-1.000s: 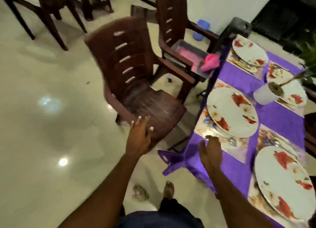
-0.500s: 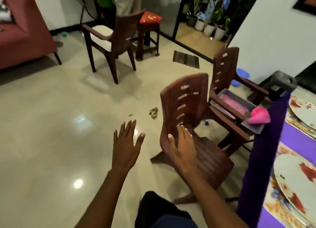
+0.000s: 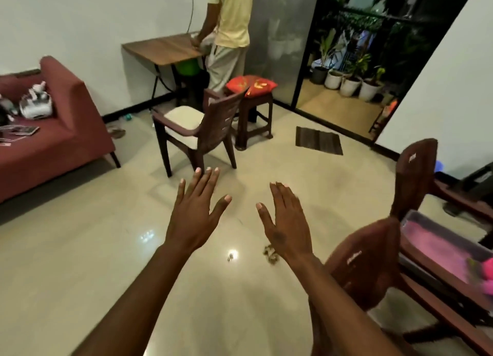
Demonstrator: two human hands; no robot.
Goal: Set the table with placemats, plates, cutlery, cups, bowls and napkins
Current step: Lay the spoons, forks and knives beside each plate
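Head view. Both hands held out over bare floor (image 3: 80, 262), palms down, holding nothing: left hand (image 3: 196, 211) with fingers straight and spread, right hand (image 3: 286, 222) with fingers straight and close together. No contact with any object.

No dining table, placemat, plate, cutlery, cup, bowl or napkin in sight; impossible to tell from here where they lie or how far the setting has come. Nearest candidate for supplies: a tray (image 3: 448, 245) on the seat of the far chair (image 3: 416, 174) at right, with a pink lining and something pink at its lower end, too blurred to name. Closer in, the back of a near chair (image 3: 365, 262), just beside the right forearm.

Step in hand, by judgement: moving off to fetch or return for more items. Best done by turning right toward the tray, stepping round the near chair rather than brushing it, and minding the small scraps (image 3: 270, 253) on the tile just below the right hand. Worth freeing both hands for one load and carrying flat things stacked, loose things on top.

Elsewhere: a cushioned chair (image 3: 197, 134) straight ahead, a stool (image 3: 253, 112) with a red cushion (image 3: 250, 84), a sofa (image 3: 53, 142) at left, a second person (image 3: 229, 30) standing at a wall desk (image 3: 165, 48), potted plants (image 3: 349, 82) beyond the doorway.
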